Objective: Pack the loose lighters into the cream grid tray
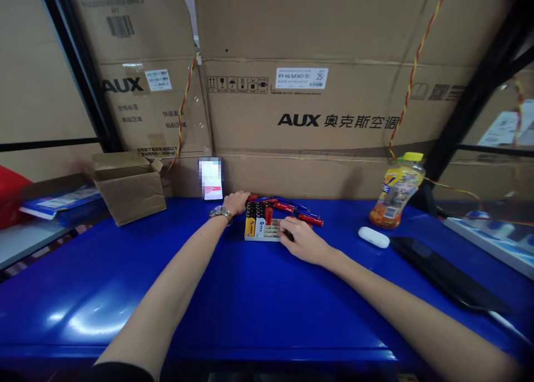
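A small pale tray (pixel 267 237) with slots stands on the blue table (pixel 233 298). A few upright batteries (pixel 256 215) in black, yellow, white and red fill its left part. Loose red and blue batteries (pixel 298 209) lie behind it. My left hand (pixel 236 202), a watch on its wrist, rests closed beside the tray's back left corner; what its fingers hold is hidden. My right hand (pixel 301 241) lies at the tray's right end, its fingers pinched on a dark battery (pixel 288 236).
An open cardboard box (pixel 129 184) stands at the back left. A phone (pixel 211 178) leans on the stacked cartons. At the right are a plastic jar (pixel 396 196), a white case (pixel 374 237) and a dark flat tablet (pixel 446 273).
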Action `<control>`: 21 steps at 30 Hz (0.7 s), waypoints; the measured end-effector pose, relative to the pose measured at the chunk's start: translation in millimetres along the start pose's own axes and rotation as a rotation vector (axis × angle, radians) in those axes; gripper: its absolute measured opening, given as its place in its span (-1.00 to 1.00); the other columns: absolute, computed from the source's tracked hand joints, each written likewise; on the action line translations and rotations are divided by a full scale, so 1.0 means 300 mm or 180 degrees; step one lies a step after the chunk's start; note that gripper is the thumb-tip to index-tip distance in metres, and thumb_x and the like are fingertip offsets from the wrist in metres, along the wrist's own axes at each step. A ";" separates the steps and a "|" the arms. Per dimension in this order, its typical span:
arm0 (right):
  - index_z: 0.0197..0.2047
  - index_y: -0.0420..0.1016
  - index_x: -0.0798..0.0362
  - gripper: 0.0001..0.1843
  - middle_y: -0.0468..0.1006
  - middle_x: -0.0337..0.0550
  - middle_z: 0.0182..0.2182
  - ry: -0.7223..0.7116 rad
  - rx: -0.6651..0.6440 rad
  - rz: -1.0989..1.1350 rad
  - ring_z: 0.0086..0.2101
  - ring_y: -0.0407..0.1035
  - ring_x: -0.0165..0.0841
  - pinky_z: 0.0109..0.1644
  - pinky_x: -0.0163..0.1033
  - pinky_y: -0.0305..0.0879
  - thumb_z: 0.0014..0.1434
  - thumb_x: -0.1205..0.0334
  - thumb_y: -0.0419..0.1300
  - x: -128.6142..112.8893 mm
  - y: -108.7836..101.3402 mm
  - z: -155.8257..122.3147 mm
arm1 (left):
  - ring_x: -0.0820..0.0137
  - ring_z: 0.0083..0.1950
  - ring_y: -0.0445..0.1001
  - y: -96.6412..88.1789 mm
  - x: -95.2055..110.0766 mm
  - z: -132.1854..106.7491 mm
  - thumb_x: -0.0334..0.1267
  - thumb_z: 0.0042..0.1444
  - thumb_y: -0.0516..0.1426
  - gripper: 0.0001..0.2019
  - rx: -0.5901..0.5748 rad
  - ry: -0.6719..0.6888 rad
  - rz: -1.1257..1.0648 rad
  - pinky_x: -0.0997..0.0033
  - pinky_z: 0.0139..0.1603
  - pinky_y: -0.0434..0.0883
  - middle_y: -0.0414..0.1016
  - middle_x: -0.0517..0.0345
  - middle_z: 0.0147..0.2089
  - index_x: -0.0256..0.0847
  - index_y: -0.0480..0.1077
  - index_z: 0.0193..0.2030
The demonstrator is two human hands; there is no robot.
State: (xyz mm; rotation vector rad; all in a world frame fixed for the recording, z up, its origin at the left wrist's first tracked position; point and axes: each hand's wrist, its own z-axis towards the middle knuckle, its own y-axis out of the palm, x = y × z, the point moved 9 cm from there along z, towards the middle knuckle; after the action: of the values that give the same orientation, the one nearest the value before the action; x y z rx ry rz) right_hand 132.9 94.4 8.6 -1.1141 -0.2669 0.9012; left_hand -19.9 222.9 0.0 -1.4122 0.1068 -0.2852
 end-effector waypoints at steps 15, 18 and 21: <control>-0.34 0.34 0.09 -0.76 0.44 -0.05 -0.32 -0.0139 -0.0078 -0.0374 -0.32 0.34 -0.31 -0.20 -0.18 0.27 0.33 0.29 -0.07 -0.004 0.043 0.033 | 0.29 -0.34 0.48 -0.110 -0.122 -0.266 -0.29 0.27 -0.09 -0.76 0.0373 -0.0196 -0.0134 0.36 -0.33 0.31 0.51 -0.01 -0.31 -0.22 0.31 -0.03; -0.28 0.39 0.13 -0.74 0.46 -0.01 -0.28 -0.0151 -0.0095 -0.0309 -0.27 0.38 -0.29 -0.13 -0.15 0.30 0.35 0.29 -0.09 0.007 0.066 0.063 | 0.36 -0.45 0.40 -0.211 -0.143 -0.361 -0.22 0.24 -0.03 -0.79 0.1450 -0.0389 -0.1103 0.40 -0.40 0.26 0.47 0.12 -0.40 -0.20 0.34 -0.08; -0.24 0.42 0.15 -0.73 0.48 0.02 -0.27 -0.0104 -0.0048 -0.0234 -0.22 0.39 -0.26 -0.08 -0.14 0.31 0.35 0.29 -0.08 0.023 0.084 0.096 | 0.41 -0.47 0.35 -0.262 -0.083 -0.433 -0.19 0.22 0.00 -0.77 0.2004 -0.0262 -0.1758 0.41 -0.41 0.28 0.45 0.15 -0.39 -0.21 0.33 -0.07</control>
State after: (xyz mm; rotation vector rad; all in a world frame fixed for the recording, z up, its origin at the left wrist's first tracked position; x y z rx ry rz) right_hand 107.7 122.2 -1.7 -1.0973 -0.3399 0.8538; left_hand -85.6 94.6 54.0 -0.7984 -0.4183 -0.6517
